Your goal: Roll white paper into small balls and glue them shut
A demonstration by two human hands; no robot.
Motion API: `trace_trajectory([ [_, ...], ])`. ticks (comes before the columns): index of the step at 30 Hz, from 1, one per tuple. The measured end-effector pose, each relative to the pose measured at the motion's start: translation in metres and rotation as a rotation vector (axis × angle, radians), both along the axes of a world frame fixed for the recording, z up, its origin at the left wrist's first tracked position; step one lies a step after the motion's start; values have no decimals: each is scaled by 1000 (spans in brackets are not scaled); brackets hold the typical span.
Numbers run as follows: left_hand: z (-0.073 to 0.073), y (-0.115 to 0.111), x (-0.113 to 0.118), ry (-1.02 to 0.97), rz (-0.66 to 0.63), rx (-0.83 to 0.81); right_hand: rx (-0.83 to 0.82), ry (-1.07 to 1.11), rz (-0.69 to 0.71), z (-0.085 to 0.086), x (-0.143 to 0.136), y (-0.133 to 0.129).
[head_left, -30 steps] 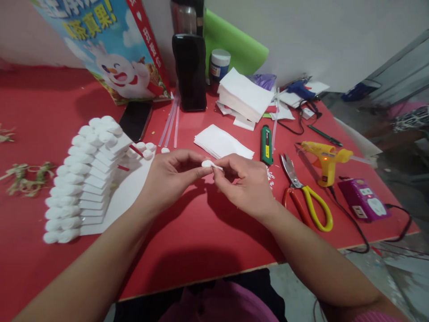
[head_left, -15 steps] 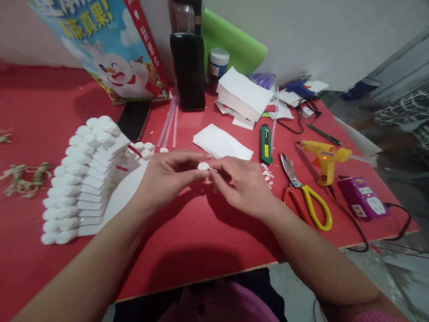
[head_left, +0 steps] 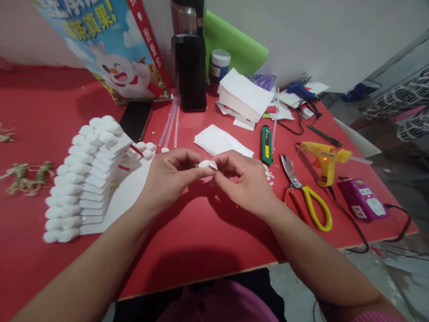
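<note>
Above the middle of the red table, a small white rolled piece [head_left: 207, 164], paper-like, is pinched between the fingertips of both hands. My left hand [head_left: 170, 172] grips its left side with thumb and fingers. From the other side my right hand [head_left: 239, 179] holds it, fingers closed and partly curled out of sight. Beyond my left wrist, several similar white rounded pieces [head_left: 72, 179] edge a stepped row of folded white strips [head_left: 95, 197] on a white sheet [head_left: 129, 192]. A stack of white paper slips [head_left: 223, 141] lies just past my fingertips.
On the red table [head_left: 187, 250], right of my hands, are a green box cutter [head_left: 266, 145], red-and-yellow-handled snips [head_left: 317, 208], a yellow glue gun [head_left: 325, 156] and a purple power block [head_left: 363, 199]. Behind are glue sticks [head_left: 170, 123], phones [head_left: 136, 120], a jar [head_left: 219, 65] and a printed box [head_left: 114, 53].
My fingertips have drawn closer together around the white piece, and it has turned slightly. My right fingers have shifted onto it. The view has moved a little.
</note>
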State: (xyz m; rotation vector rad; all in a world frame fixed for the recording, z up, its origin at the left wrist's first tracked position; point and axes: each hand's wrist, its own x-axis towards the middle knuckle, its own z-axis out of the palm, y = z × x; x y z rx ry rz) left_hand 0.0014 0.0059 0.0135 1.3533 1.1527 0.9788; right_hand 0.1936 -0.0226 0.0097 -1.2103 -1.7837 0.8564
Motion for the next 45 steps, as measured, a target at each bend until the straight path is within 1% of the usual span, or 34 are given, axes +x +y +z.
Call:
trace_trajectory([
  [4, 0, 1, -1, -17, -27, -20, 67, -64, 109, 6, 7, 2],
  [5, 0, 1, -1, -18, -37, -23, 59, -63, 127, 8, 8, 2],
  [7, 1, 1, -1, -9, -40, -9, -19, 0, 143, 11, 10, 2],
  [9, 2, 1, -1, 10, -29, 26, -139, 131, 120, 12, 8, 2],
  [12, 1, 1, -1, 48, -38, 79, -295, 294, 38, 11, 2, 1],
  [14, -1, 0, 0, 61, -48, 99, -370, 336, -12, 10, -3, 1],
  [16, -2, -1, 0, 66, -43, 107, -400, 330, -46, 8, -5, 1],
  [17, -3, -1, 0, 66, -37, 107, -389, 308, -58, 7, -6, 1],
  [19, -3, -1, 1, 61, -35, 98, -311, 226, -74, 4, -5, 1],
  [22, -1, -1, 1, 47, -40, 57, -92, 34, -57, 3, 0, 1],
  [25, 0, -1, 1, 41, -22, 31, 99, -108, 28, 5, 5, 2],
  [28, 0, -2, 1, 36, -26, 30, 188, -170, 136, 8, 10, 4],
  [30, 0, -2, 1, 42, -37, 28, 211, -202, 164, 9, 11, 5],
  [33, -1, -3, 4, 59, -21, 43, 188, -192, 129, 6, 10, 6],
  [35, -1, -3, 4, 42, -29, 51, 148, -124, 83, 3, 8, 6],
  [37, 1, -3, 5, 2, -75, 47, 98, -38, 45, 1, 6, 5],
  [41, 4, -4, 3, -34, -153, 46, -5, 93, 18, -3, 5, 5],
  [43, 2, -4, 3, -53, -152, 32, 19, 64, -15, -4, 6, 6],
  [45, -4, -4, 4, -116, -137, -15, 112, -31, -69, -5, 5, 6],
])
